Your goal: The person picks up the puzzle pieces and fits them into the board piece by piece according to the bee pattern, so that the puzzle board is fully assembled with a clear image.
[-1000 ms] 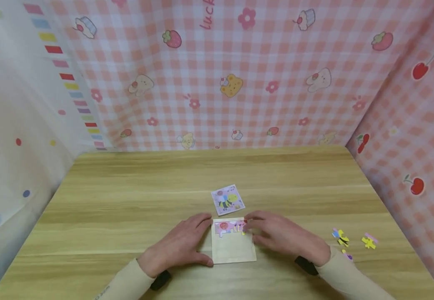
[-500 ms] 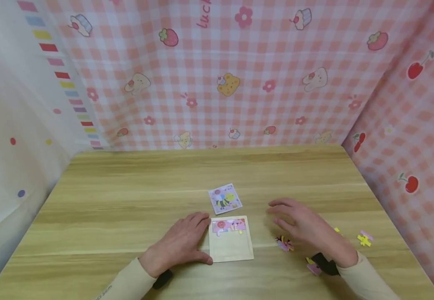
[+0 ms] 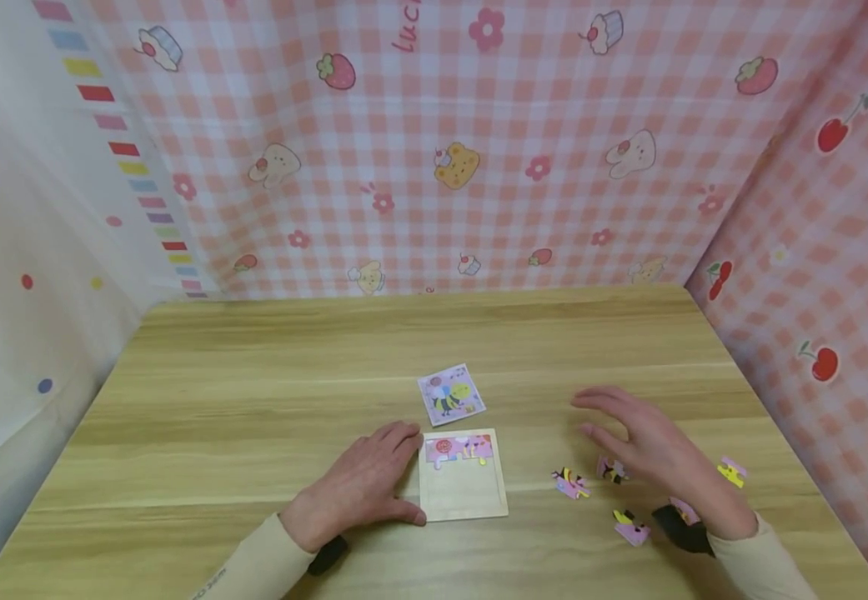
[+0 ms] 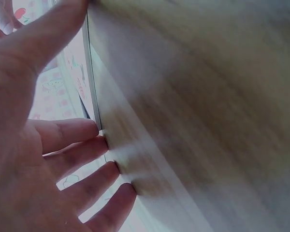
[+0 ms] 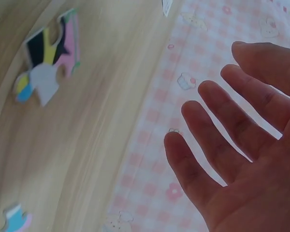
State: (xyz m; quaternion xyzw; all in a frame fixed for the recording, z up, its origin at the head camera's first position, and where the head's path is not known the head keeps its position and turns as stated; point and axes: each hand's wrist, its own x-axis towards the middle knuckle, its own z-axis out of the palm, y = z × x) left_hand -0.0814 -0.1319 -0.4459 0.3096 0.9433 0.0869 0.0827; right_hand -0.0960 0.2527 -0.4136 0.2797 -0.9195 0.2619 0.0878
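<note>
A shallow wooden puzzle tray (image 3: 464,493) lies at the front middle of the table, with joined pink pieces (image 3: 458,448) along its far side. My left hand (image 3: 366,483) rests at its left edge, thumb by the near corner and fingers by the far one. In the left wrist view, the spread fingers (image 4: 79,164) touch the tabletop beside the tray's edge (image 4: 92,77). Over loose pieces at the right hovers my right hand (image 3: 659,450), holding nothing; the right wrist view shows its fingers (image 5: 227,116) apart and fairly straight. Below it lies a black, yellow and pink puzzle piece (image 5: 50,55).
Behind the tray lies a square bee picture card (image 3: 452,395). Several loose pieces are scattered right of the tray, among them a pink-and-yellow piece (image 3: 632,528) and a yellow one (image 3: 732,472). Checked cloth (image 3: 509,208) hangs behind the table.
My right hand has left the tray and moved right, above the loose pieces. The pink pieces stay in the tray. My left hand keeps its place at the tray's edge.
</note>
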